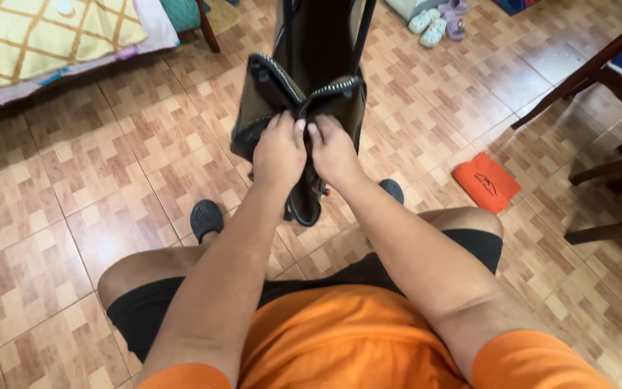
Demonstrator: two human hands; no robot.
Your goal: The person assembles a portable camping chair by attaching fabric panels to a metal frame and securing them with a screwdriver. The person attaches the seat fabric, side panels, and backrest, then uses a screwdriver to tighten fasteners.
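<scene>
Head view: both hands' fingers pinch the dark zippered bag, orange packet right.

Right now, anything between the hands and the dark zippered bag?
Nothing visible. The left hand and right hand are already on the dark bag, fingers gripping the fabric just below its open zipper edge.

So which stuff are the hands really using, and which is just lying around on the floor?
In use:
- left hand and right hand, both gripping the dark zippered bag at its open zip

Just lying about:
- orange cloth on the tiles
- small sandals
- wooden chair
- checked bedcover
</scene>
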